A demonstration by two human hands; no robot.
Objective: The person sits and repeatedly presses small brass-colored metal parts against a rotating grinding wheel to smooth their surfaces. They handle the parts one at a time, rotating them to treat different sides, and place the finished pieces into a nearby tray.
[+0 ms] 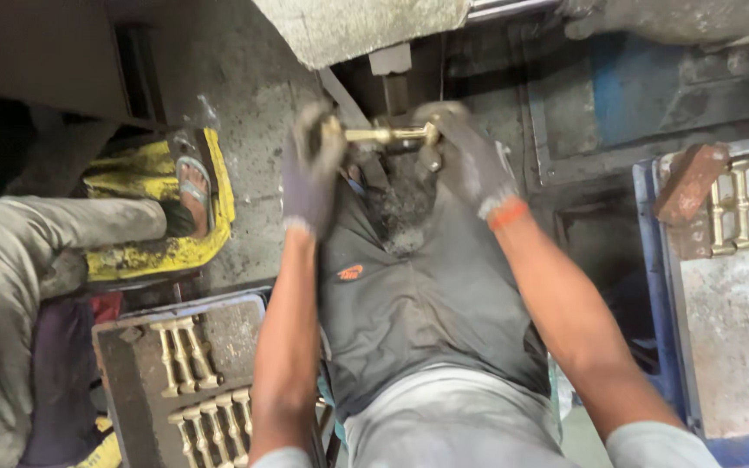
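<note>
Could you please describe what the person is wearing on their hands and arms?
Both hands wear dark grey, dust-smeared fabric gloves: the left hand has a pale cuff, the right hand an orange cuff. The forearms are bare; pale grey short sleeves show at the bottom edge.

— What am I wearing on the hands?

— Dark grey, grimy work gloves: my left hand (312,169) has a pale cuff, my right hand (470,156) an orange one.

— And the rest?

— Bare forearms, light grey short sleeves, and a dark grey apron with a small orange mark.
</note>
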